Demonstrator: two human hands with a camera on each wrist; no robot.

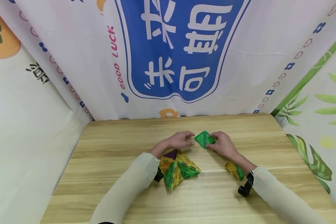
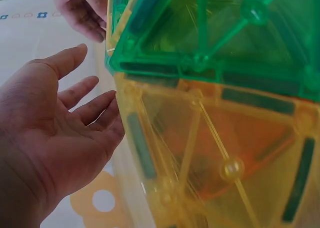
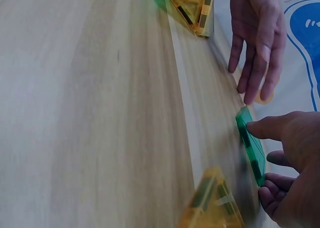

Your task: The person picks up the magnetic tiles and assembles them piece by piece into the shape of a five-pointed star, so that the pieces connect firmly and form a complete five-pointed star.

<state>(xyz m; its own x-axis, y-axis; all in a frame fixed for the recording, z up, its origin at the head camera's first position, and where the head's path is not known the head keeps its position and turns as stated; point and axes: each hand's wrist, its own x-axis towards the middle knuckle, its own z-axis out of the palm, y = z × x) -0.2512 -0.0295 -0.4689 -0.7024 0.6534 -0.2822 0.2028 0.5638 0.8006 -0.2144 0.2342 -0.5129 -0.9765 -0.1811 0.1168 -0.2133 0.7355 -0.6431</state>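
My right hand (image 1: 223, 144) pinches a green diamond of triangular magnetic tiles (image 1: 203, 139) between thumb and fingers. In the right wrist view the same green piece (image 3: 251, 147) is seen edge-on, tilted, with the thumb on its near face. My left hand (image 1: 179, 140) hovers just left of it, fingers relaxed and apart, holding nothing. Below the left wrist stands a cluster of yellow, green, orange and purple magnetic tiles (image 1: 182, 169), partly hidden by the forearm. Its yellow tile (image 2: 270, 188) and green tile (image 2: 165, 42) fill much of the left wrist view.
Near the right wrist lies a small yellow-and-green tile piece (image 1: 231, 169), partly covered by the forearm. The wooden table (image 1: 112, 137) ends at a printed cloth (image 1: 95, 77) hanging behind. Dark wrist cameras (image 1: 244, 190) sit on both wrists.
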